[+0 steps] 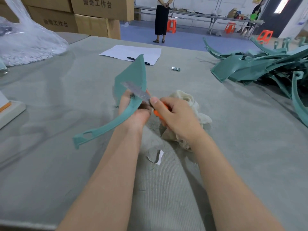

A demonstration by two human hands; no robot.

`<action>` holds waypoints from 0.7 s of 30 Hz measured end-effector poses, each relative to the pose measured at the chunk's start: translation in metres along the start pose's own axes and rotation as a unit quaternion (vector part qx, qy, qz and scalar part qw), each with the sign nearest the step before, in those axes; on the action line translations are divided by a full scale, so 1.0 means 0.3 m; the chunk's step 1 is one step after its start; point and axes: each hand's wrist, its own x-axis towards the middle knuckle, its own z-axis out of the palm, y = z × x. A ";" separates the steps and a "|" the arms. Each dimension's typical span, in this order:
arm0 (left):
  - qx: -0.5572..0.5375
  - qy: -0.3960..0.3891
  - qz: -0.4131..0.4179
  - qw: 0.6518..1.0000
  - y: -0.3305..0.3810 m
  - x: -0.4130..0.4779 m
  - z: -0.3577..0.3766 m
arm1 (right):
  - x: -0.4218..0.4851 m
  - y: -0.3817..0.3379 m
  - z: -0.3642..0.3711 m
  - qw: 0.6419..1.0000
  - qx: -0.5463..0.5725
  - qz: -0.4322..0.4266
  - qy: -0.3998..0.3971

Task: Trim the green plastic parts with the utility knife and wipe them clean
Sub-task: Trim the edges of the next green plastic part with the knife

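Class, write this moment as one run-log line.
step: trimming | left hand: holds green part | right hand: grips utility knife, blade at part | cloth: lying on table

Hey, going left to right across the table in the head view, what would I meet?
Clear plastic bag → green plastic part in the left hand → beige rag → pile of green plastic parts.

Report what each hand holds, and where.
Left hand grips the green part where it narrows; right hand grips the utility knife by its orange handle.
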 end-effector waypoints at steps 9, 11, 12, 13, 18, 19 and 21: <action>-0.021 -0.024 0.065 0.997 0.003 0.014 0.014 | 0.010 0.026 0.003 0.997 -0.042 0.035 0.053; -0.033 -0.023 0.068 0.997 0.007 0.009 0.016 | 0.008 0.021 0.007 0.998 -0.041 0.034 0.044; -0.036 -0.024 0.071 0.997 0.008 0.005 0.018 | 0.007 0.018 0.007 0.998 -0.036 0.034 0.039; -0.035 -0.025 0.072 0.997 0.008 0.001 0.019 | 0.005 0.016 0.007 0.998 -0.032 0.034 0.033; -0.024 -0.025 0.061 0.998 0.006 -0.004 0.025 | 0.004 0.006 0.003 0.999 -0.007 0.037 0.017; -0.023 -0.024 0.059 0.998 0.005 -0.004 0.027 | 0.002 0.002 0.002 0.999 -0.003 0.035 0.012; -0.053 -0.031 0.056 0.997 0.003 -0.005 0.026 | -0.005 -0.010 0.008 1.000 0.003 0.020 -0.009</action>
